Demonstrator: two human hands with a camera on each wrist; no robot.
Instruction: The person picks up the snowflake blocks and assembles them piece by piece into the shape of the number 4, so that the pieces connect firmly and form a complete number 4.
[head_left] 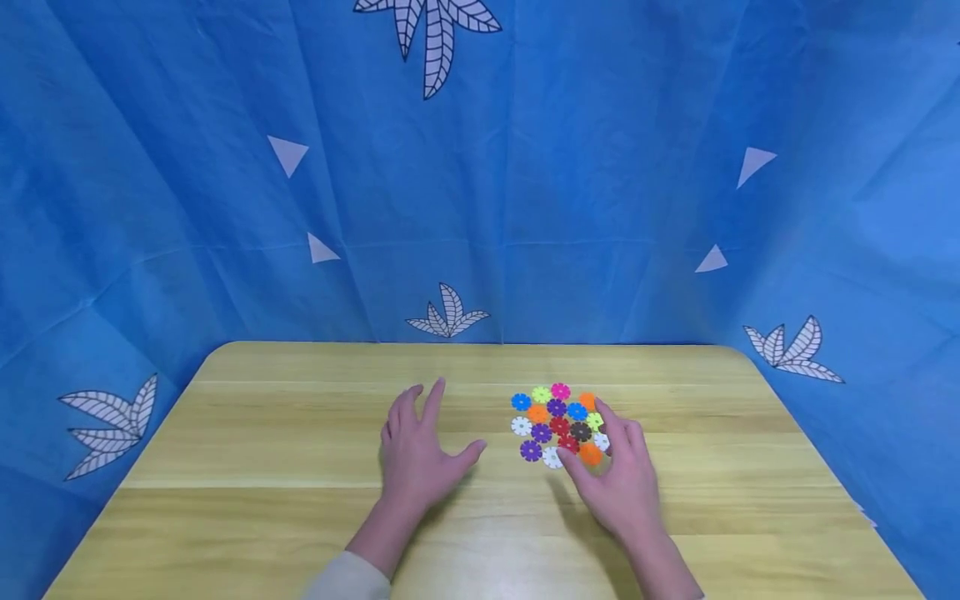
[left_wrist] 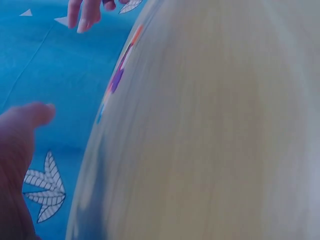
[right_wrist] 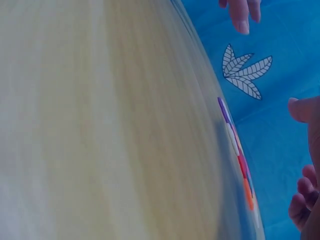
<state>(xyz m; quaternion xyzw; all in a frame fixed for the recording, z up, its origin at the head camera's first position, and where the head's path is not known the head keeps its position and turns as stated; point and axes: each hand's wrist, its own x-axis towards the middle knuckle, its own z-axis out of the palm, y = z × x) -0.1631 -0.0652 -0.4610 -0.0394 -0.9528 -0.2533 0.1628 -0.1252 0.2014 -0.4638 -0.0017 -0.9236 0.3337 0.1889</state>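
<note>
A cluster of small notched plastic discs lies flat right of the table's middle in the head view, among them a pink disc (head_left: 560,391), a dark brown disc (head_left: 581,431) and a purple disc (head_left: 531,451). Over the cluster's right edge hovers my right hand (head_left: 624,479), thumb and forefinger spread and nothing held; it hides some discs there. My left hand (head_left: 420,458) is left of the discs, apart from them, fingers spread and holding nothing. Both wrist views show the discs edge-on as a thin coloured strip, with a purple disc (left_wrist: 117,80) and an orange disc (right_wrist: 248,194) discernible.
The discs lie on a light wood-grain table (head_left: 262,433) with rounded far corners. Behind and beside it hangs a blue cloth (head_left: 600,167) printed with white leaves and triangles.
</note>
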